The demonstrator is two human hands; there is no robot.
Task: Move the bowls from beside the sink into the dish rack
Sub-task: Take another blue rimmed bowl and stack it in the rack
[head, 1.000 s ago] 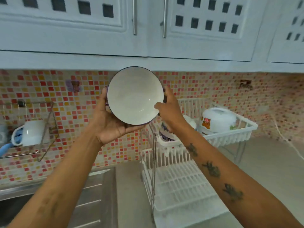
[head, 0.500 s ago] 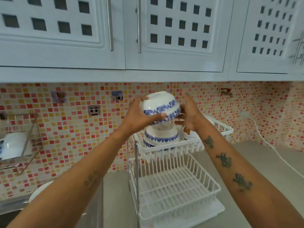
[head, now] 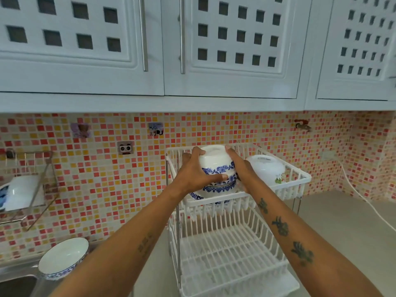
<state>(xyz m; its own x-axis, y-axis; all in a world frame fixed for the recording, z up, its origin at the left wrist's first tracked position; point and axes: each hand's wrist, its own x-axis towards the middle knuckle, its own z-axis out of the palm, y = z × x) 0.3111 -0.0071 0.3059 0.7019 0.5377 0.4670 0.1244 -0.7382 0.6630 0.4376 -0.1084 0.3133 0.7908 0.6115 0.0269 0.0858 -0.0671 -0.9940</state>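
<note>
A white bowl with a blue flower band [head: 215, 161] is held upside down between my left hand [head: 192, 174] and my right hand [head: 240, 168]. It rests on top of another upturned blue-patterned bowl [head: 216, 190] in the upper tier of the white two-tier dish rack [head: 289, 189]. A further blue-and-white bowl [head: 63, 258] stands upright on the steel drainboard beside the sink [head: 17, 286] at the lower left, partly behind my left forearm.
A white lid-like dish [head: 265, 168] lies at the right of the upper tier. The lower tier [head: 231, 254] holds nothing. A wire wall shelf [head: 27, 185] with white crockery hangs at the left. Wall cabinets [head: 192, 50] hang overhead. A white cable [head: 360, 196] runs along the right counter.
The bowl was turned upside down, carried right and lowered onto the bowl in the upper tier. Both hands stayed on it. The view shifted, bringing the bowl beside the sink into sight.
</note>
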